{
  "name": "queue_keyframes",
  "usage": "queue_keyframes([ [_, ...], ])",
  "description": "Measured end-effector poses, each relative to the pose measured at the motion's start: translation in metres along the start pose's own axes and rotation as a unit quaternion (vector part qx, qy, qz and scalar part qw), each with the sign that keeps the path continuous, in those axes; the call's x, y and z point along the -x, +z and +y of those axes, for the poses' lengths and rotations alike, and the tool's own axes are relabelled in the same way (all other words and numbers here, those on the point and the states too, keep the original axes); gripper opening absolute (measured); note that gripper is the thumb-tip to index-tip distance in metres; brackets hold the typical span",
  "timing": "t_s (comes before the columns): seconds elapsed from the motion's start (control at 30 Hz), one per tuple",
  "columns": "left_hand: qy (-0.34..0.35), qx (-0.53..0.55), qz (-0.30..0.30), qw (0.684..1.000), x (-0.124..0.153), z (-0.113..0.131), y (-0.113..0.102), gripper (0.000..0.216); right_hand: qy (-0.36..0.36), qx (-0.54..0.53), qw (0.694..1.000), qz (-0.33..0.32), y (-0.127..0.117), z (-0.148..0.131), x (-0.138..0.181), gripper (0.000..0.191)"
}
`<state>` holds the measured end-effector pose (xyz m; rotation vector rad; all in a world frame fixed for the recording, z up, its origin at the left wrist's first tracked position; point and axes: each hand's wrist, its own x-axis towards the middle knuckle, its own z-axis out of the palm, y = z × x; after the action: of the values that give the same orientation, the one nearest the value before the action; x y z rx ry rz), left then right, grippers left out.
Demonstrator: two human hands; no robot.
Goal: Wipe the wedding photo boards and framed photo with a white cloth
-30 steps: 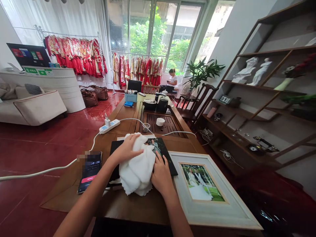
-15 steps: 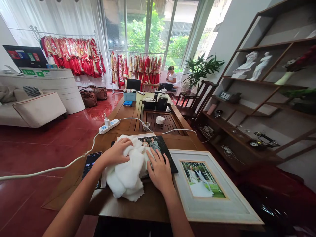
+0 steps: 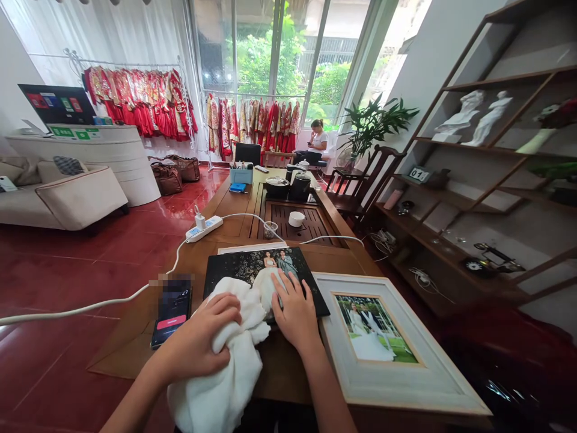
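Observation:
A dark wedding photo panel (image 3: pixel 252 270) lies flat on the wooden table (image 3: pixel 288 373). My left hand (image 3: pixel 198 343) is closed on a bunched white cloth (image 3: pixel 220 385) at the panel's near left corner, and the cloth hangs over the table's front edge. Flat on the panel's near right part rests my right hand (image 3: pixel 295 313), fingers spread. A white-framed wedding photo (image 3: pixel 383 343) lies just to the right of that hand.
A phone (image 3: pixel 172 311) lies left of the panel, and a power strip (image 3: pixel 204 229) with a white cable sits behind. A tea tray with a cup (image 3: pixel 296 219) and kettles (image 3: pixel 300 186) is further back. Shelves stand right. A seated person (image 3: pixel 315 144) is by the window.
My left hand has dragged the cloth off the panel toward me and to the left, uncovering most of the photo. My right hand has stayed on the panel.

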<state>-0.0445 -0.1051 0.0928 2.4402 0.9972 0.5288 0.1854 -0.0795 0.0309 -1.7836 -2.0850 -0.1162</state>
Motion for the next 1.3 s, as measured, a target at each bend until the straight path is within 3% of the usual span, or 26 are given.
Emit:
queue_keyframes([
  [0.17,-0.003,-0.012,0.025,1.0,-0.004,-0.01,-0.002,0.038,-0.004,0.005,1.0,-0.002,0.001,0.002,0.0,0.046],
  [0.43,-0.045,-0.053,0.088,0.994,-0.055,-0.076,-0.026,0.033,-0.011,0.016,1.0,0.0,0.001,0.003,0.0,0.046],
  [0.53,-0.05,-0.056,0.111,0.991,-0.068,-0.091,-0.028,0.032,-0.01,0.017,1.0,0.0,0.0,0.001,0.0,0.046],
  [0.67,-0.031,-0.06,0.116,0.991,-0.063,-0.082,-0.021,0.033,-0.002,0.013,1.0,0.003,0.0,-0.001,0.001,0.046],
  [0.87,0.013,-0.038,0.079,0.996,-0.042,-0.03,0.002,0.039,0.001,0.007,1.0,0.002,0.002,-0.001,0.001,0.046],
  [1.0,0.03,-0.03,0.041,0.998,-0.045,-0.009,0.011,0.037,-0.005,0.007,1.0,-0.003,0.002,0.001,0.0,0.047],
  [1.13,0.033,-0.028,0.045,0.998,-0.065,-0.02,0.009,0.037,-0.007,0.009,1.0,-0.018,0.003,0.005,0.0,0.045],
  [1.3,0.006,-0.049,0.087,0.995,-0.101,-0.058,0.0,0.033,-0.018,0.001,0.999,-0.034,0.001,0.006,0.002,0.051],
])
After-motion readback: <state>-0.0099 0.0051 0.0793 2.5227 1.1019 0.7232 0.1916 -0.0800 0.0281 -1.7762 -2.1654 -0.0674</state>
